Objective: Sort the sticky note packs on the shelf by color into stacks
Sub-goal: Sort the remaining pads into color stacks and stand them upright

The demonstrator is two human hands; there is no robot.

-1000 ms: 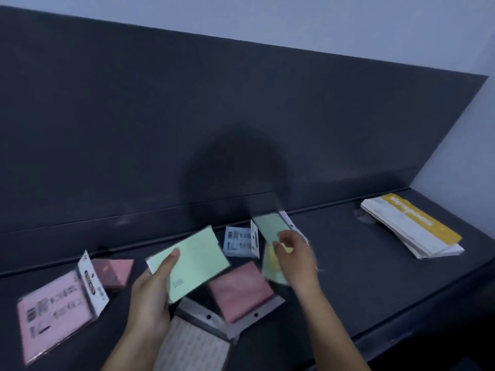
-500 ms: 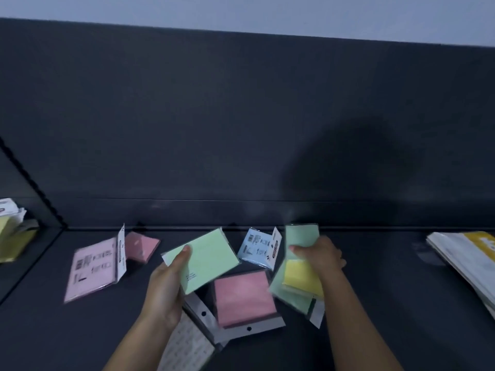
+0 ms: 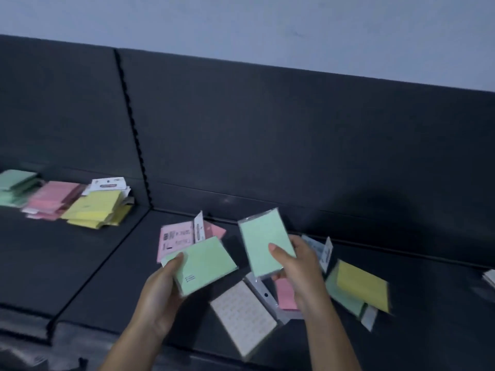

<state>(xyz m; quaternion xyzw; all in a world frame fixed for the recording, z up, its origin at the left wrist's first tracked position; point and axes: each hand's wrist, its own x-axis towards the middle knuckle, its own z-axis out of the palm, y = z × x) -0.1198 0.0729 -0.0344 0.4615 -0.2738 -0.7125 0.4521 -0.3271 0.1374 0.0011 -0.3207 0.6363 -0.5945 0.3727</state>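
Left hand [image 3: 160,287] grips a green sticky note pack [image 3: 203,265] at its near-left corner, thumb on top. Right hand [image 3: 300,269] grips a second green pack [image 3: 263,242], thumb on its face. Both packs are held above the shelf [image 3: 107,263].

Loose on the shelf:
- pink pack [image 3: 175,241] at 11 o'clock of the left hand
- blue pack [image 3: 318,250] at 1 o'clock of the right hand
- yellow pack [image 3: 361,285] at 3 o'clock, lying on a third green pack [image 3: 340,295]
- pale dotted pack [image 3: 242,314] between the wrists

Far-left shelf section: green stack [image 3: 16,187], pink stack [image 3: 52,199] and yellow stack [image 3: 93,210] sit side by side.
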